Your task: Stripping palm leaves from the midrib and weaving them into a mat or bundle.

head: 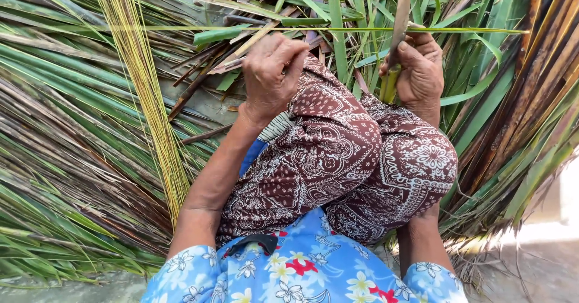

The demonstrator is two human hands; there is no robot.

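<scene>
Palm leaf strip (338,29) stretched across knees between both hands. Left hand (271,73) grip pinched on one end, right hand (419,67) fisted around knife (395,43). Tip imo: keep strip taut, blade shallow.

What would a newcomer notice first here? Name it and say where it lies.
In the middle, the patterned brown cloth over the person's knees stands out. Above it, the left hand pinches a thin leaf strip and the right hand grips a knife. A pale yellow bundle of stripped ribs crosses the green leaves at left.
</scene>
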